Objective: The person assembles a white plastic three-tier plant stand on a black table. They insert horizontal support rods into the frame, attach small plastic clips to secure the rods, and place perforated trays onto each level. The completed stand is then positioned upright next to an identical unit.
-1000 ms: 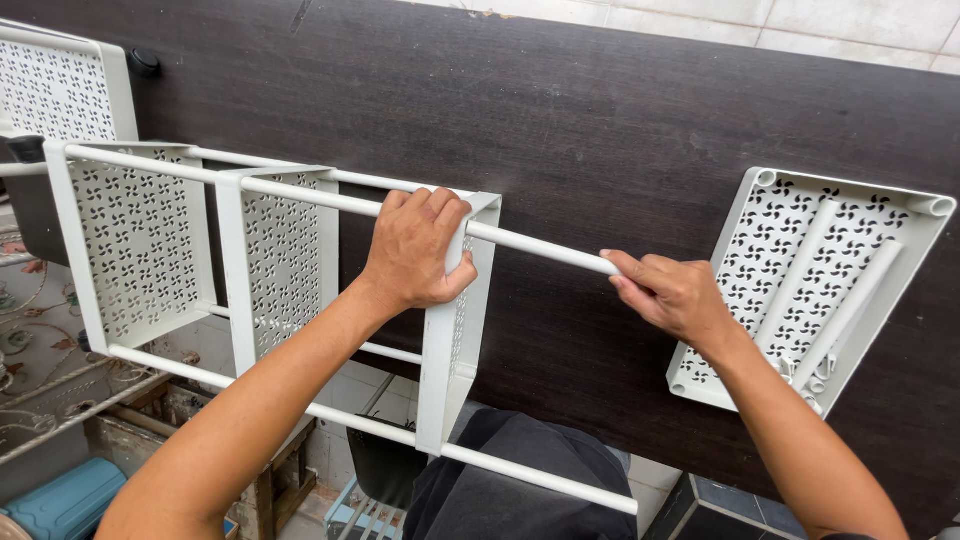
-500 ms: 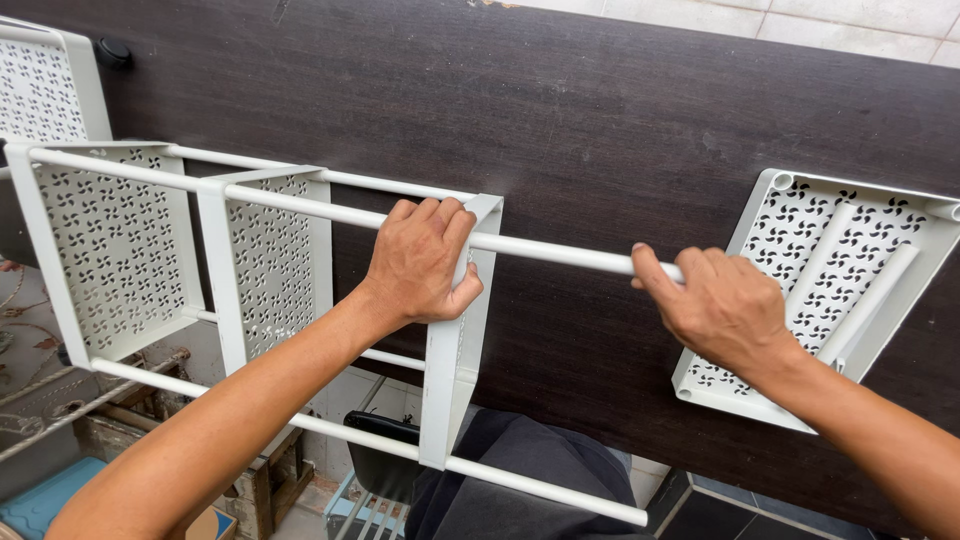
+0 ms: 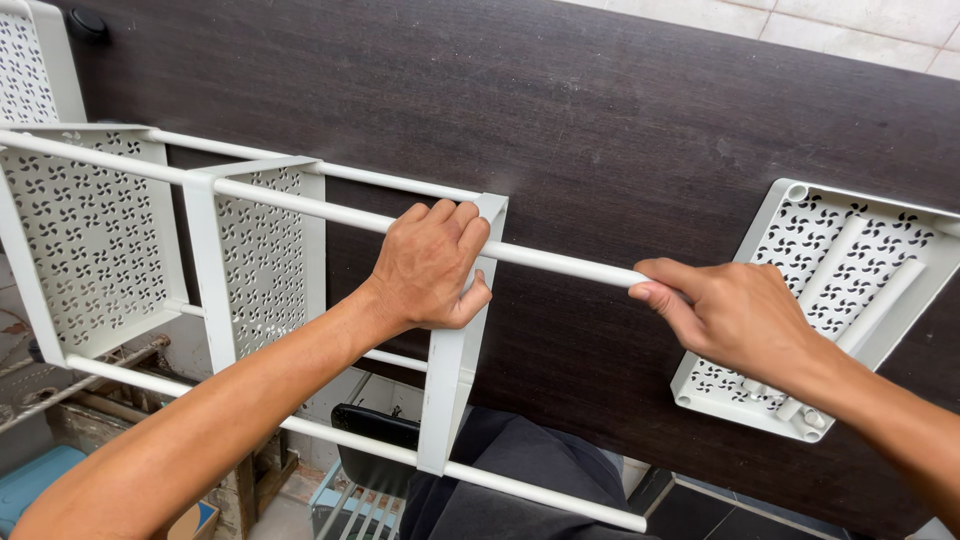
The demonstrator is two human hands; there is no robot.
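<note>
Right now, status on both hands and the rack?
Left hand gripping white perforated plastic rack shelf. Right hand closed on white tube end. Loose shelf lies beside it.

Both forearms reach forward, left grip (image 3: 432,265) curled shut, right grip (image 3: 735,315) curled shut too.

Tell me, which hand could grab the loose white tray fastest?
Probably the right. The right hand holds the end of the white rod right beside the loose perforated tray on the dark table. The left hand grips the rack's shelf, farther away.
</note>
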